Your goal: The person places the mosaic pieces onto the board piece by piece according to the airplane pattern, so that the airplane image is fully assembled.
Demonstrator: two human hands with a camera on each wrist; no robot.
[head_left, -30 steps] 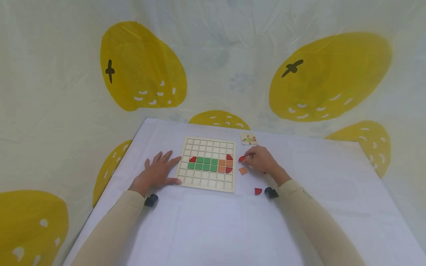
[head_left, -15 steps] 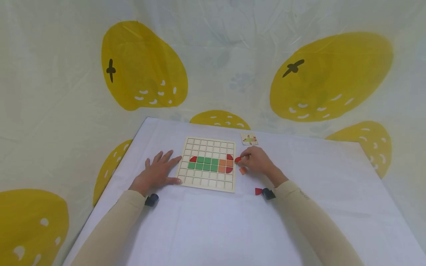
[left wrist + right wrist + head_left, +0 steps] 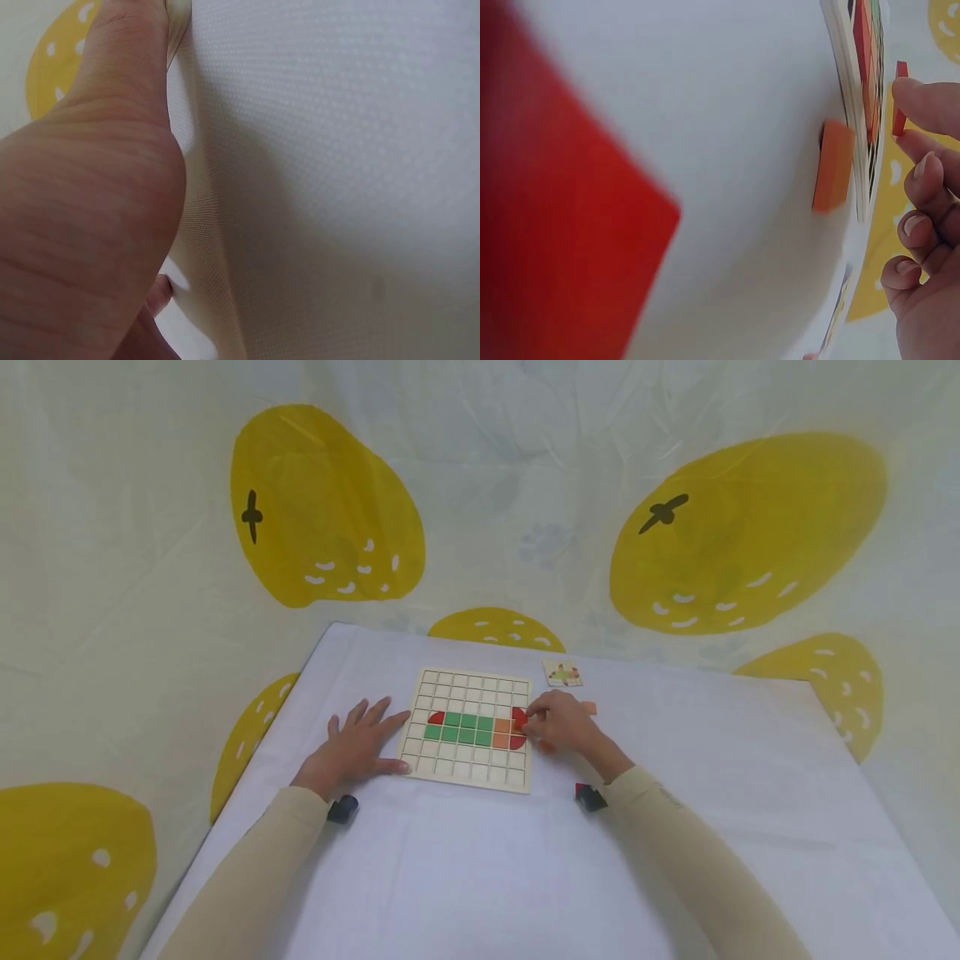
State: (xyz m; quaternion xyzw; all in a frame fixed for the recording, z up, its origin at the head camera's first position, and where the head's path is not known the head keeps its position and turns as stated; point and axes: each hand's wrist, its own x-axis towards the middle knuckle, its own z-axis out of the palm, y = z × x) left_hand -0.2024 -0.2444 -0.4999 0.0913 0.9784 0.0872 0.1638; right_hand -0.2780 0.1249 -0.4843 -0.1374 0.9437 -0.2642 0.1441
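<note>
A wooden grid board [image 3: 461,766] lies on the white-covered table. It bears rows of green squares [image 3: 466,722], orange squares [image 3: 502,733] and red rounded pieces, including one red piece [image 3: 436,717] at the left. My left hand [image 3: 347,752] has its fingers spread, with index fingertip and thumb at the board's left edge. Over the right edge, my right hand [image 3: 567,725] pinches a red rounded tile [image 3: 901,99] between thumb and index finger. The right wrist view shows that tile standing on edge, raised above the board. My right fingers partly cover the board's right-hand pieces in the head view.
A small pattern card [image 3: 562,673] lies beyond my right hand. Loose orange tiles sit right of the board, one [image 3: 833,166] close to its edge and another [image 3: 590,707] behind my hand. A red tile [image 3: 578,789] lies beside my right wrist camera [image 3: 591,797].
My right hand has moved left with the pinched red tile, from beside the board to over its right edge. An orange tile behind the hand has come into view. My left hand stays put.
</note>
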